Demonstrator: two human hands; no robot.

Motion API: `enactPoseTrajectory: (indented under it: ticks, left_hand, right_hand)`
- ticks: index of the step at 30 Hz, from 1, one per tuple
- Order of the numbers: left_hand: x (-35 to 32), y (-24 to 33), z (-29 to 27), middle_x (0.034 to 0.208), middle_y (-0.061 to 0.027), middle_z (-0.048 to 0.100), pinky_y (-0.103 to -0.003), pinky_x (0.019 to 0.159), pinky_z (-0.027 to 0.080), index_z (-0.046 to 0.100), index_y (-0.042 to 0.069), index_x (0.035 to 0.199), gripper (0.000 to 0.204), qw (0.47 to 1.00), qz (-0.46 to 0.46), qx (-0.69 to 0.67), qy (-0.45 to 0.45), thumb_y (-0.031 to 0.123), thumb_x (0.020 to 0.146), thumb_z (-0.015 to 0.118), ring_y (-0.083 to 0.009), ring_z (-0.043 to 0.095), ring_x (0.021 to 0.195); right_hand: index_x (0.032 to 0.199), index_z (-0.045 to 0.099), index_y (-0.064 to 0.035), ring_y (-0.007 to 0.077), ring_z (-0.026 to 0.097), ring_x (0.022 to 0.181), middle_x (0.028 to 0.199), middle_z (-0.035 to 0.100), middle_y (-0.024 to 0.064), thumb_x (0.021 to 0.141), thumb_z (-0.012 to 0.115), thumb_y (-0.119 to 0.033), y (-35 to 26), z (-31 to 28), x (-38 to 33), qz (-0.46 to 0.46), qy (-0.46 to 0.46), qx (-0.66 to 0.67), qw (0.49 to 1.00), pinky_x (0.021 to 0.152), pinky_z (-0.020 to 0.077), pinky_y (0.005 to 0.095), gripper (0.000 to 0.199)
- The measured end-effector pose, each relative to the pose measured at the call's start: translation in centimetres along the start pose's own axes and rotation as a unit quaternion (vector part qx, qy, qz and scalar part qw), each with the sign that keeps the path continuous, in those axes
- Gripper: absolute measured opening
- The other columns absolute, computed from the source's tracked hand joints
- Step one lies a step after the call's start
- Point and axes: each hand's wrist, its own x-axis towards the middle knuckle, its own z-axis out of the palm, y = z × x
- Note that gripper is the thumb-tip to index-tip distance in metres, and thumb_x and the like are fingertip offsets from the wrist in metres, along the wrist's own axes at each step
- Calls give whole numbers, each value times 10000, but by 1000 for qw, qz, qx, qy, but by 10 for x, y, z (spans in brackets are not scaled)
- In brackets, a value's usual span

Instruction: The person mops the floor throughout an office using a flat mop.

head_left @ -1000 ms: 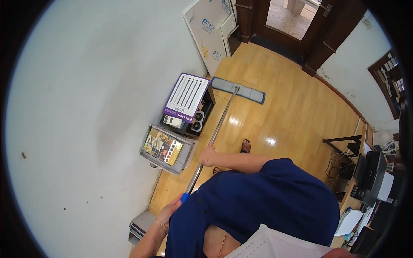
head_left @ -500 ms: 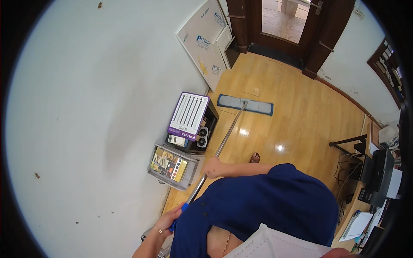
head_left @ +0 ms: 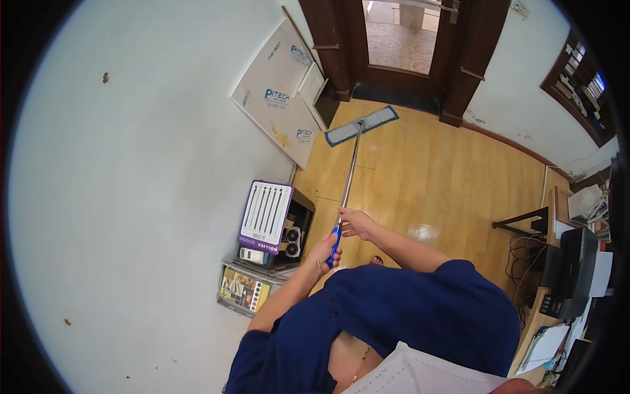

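Observation:
A flat mop with a long metal pole (head_left: pixel 351 167) stretches away from me, and its wide grey pad with a blue fringe (head_left: pixel 378 119) lies on the wooden floor near the door. My left hand (head_left: pixel 325 249) is wrapped round the blue grip (head_left: pixel 336 238) at the pole's near end. Just ahead of it, my right hand (head_left: pixel 357 224) has its fingers curled about the pole above the grip. The pad sits at a slant, its right end farther off than its left.
Large white boards (head_left: pixel 275 98) lean on the left wall. Below them stand a dark cabinet with a purple-and-white box (head_left: pixel 266 217) on top and a grey crate (head_left: pixel 226 299). A dark wooden door (head_left: pixel 400 82) is ahead. On the right are a desk with a printer (head_left: pixel 571 276) and dangling cables (head_left: pixel 518 256).
The mop's pad has moved away from me toward the door and turned. Both hands have gone forward with the pole, and my right hand now sits much closer to my left.

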Motion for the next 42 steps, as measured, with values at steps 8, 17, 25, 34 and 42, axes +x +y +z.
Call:
enactPoseTrajectory:
  ticks: [8,17,25,34,42]
  left_hand:
    - [11,27,8,593,-22,452,-243,374,355,276,281,1327,421,993,37,107,-28,319,928,408,-97,394,416]
    - [-79,92,-103,1064,-23,544,-218,741,461,308,147,1362,480,996,-7,85,-30,214,916,472,-87,550,852]
    - [61,112,-186,970,-71,573,-238,706,476,287,136,1369,519,891,251,374,-54,243,904,490,-94,558,811]
    - [70,271,-55,664,-30,510,-283,366,401,340,223,1312,416,969,-12,244,-43,277,914,449,-117,458,445]
    - [114,217,-45,641,-46,541,-280,340,404,455,181,1123,257,960,19,222,-169,331,918,418,-144,500,419]
  right_hand:
    - [1384,159,-206,229,585,746,906,560,82,836,560,-147,-28,-9,0,11,-51,181,982,686,489,422,681]
    - [1235,385,-108,289,615,814,967,595,150,856,547,-169,-45,52,68,185,-203,74,959,737,494,437,417]
    - [967,544,7,266,603,917,1057,581,164,877,492,-235,-91,57,186,222,-130,-125,958,728,505,410,264]
    - [939,560,-79,224,602,818,893,596,93,877,485,-270,-167,48,167,23,29,85,996,693,499,402,215]
    - [983,543,-75,237,594,783,908,609,106,896,471,-300,-108,43,94,27,-67,285,956,701,492,394,252]
